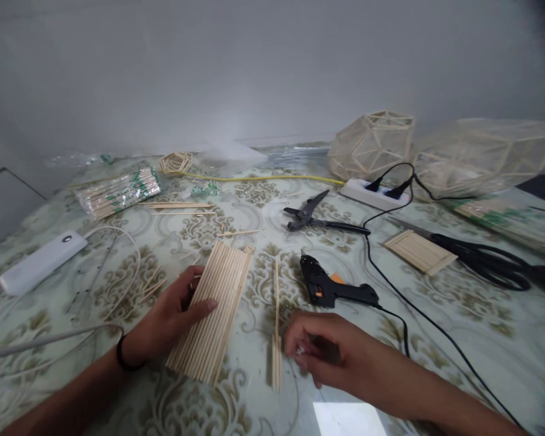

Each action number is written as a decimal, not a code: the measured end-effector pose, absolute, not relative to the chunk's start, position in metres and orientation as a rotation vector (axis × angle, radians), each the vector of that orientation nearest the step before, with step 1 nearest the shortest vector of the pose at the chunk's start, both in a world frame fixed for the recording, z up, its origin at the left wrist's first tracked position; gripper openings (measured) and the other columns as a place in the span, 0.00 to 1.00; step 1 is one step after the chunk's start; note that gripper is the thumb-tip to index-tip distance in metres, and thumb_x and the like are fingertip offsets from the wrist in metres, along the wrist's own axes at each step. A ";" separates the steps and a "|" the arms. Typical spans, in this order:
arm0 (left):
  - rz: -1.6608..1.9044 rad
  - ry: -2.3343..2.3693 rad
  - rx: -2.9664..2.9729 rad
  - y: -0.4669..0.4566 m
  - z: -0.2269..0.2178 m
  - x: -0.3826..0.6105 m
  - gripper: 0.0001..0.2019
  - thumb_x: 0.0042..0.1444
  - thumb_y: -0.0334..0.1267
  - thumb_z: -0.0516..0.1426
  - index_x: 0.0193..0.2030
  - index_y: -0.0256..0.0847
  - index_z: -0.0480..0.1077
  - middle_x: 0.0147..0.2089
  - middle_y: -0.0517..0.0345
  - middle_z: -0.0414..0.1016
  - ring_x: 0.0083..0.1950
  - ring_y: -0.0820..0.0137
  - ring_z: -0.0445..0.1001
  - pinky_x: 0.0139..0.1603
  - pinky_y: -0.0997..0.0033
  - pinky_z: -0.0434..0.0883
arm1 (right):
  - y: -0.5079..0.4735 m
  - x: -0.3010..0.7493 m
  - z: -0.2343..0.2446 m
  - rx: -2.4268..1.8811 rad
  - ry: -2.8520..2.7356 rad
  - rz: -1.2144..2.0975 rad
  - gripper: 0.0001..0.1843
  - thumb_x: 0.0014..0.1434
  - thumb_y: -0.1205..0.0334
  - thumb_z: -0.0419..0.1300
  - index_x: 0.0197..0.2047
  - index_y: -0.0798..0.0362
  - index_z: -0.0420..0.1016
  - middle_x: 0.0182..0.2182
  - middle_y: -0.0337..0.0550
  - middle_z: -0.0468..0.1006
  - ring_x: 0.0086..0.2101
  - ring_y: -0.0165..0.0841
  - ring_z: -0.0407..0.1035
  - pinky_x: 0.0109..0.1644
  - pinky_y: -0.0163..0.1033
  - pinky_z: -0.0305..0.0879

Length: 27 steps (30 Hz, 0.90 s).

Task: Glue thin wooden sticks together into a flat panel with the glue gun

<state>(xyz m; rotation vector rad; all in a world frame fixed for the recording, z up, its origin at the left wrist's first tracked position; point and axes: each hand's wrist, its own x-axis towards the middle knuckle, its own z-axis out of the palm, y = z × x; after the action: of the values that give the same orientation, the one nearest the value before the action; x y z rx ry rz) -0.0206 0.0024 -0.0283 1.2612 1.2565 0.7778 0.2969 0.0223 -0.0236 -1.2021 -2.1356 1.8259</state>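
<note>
Our left hand (172, 318) grips the left edge of the stick panel (218, 306) (thumb on top), which lies flat on the patterned table (458, 339). Our right hand (320, 351) sits just beside a few loose sticks (276, 345), fingers curled; we cannot tell whether they pinch anything. The glue gun (336, 289) lies just beyond.

Head-worn camera looks forward and down (close) at table (481, 315).
</note>
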 end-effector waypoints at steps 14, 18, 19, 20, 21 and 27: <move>0.786 1.259 1.300 0.005 -0.031 -0.023 0.25 0.63 0.54 0.65 0.60 0.45 0.68 0.48 0.56 0.79 0.47 0.66 0.77 0.47 0.69 0.74 | 0.021 0.294 -0.027 -1.195 -1.789 2.026 0.34 0.61 0.33 0.62 0.54 0.56 0.70 0.35 0.36 0.57 0.32 0.18 0.60 0.36 0.29 0.76; 0.780 1.252 1.299 0.005 -0.032 -0.023 0.24 0.64 0.54 0.65 0.60 0.45 0.68 0.49 0.56 0.79 0.47 0.66 0.77 0.46 0.69 0.74 | 0.020 0.296 -0.030 -1.157 -1.745 2.044 0.34 0.63 0.36 0.62 0.60 0.54 0.67 0.38 0.36 0.57 0.33 0.17 0.60 0.37 0.29 0.78; 0.779 1.253 1.301 0.005 -0.031 -0.023 0.24 0.64 0.54 0.65 0.60 0.45 0.68 0.49 0.56 0.79 0.47 0.66 0.77 0.46 0.69 0.74 | 0.020 0.296 -0.031 -1.151 -1.734 2.046 0.34 0.63 0.37 0.62 0.61 0.53 0.66 0.38 0.37 0.58 0.34 0.17 0.60 0.37 0.29 0.78; 0.778 1.255 1.302 0.004 -0.031 -0.023 0.24 0.64 0.54 0.65 0.60 0.45 0.68 0.49 0.56 0.79 0.47 0.66 0.77 0.46 0.69 0.74 | 0.020 0.296 -0.031 -1.141 -1.726 2.050 0.35 0.64 0.37 0.62 0.63 0.52 0.65 0.40 0.38 0.60 0.35 0.18 0.61 0.38 0.30 0.79; 0.777 1.256 1.301 0.003 -0.031 -0.023 0.24 0.64 0.54 0.65 0.60 0.45 0.68 0.49 0.56 0.79 0.47 0.66 0.77 0.47 0.69 0.74 | 0.020 0.297 -0.031 -1.128 -1.722 2.055 0.36 0.64 0.38 0.61 0.66 0.51 0.63 0.42 0.40 0.62 0.36 0.19 0.62 0.38 0.30 0.79; 0.785 1.238 1.277 0.003 -0.033 -0.024 0.24 0.64 0.54 0.65 0.60 0.45 0.67 0.48 0.57 0.79 0.48 0.66 0.77 0.47 0.70 0.74 | 0.021 0.294 -0.028 -1.103 -1.807 2.060 0.39 0.65 0.36 0.60 0.69 0.52 0.64 0.50 0.47 0.69 0.39 0.20 0.66 0.41 0.31 0.80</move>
<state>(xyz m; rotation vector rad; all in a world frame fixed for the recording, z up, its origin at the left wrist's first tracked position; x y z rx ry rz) -0.0243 0.0028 -0.0327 1.2765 1.2379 0.7847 0.2938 0.0211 -0.0280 -1.1028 -1.8067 2.0596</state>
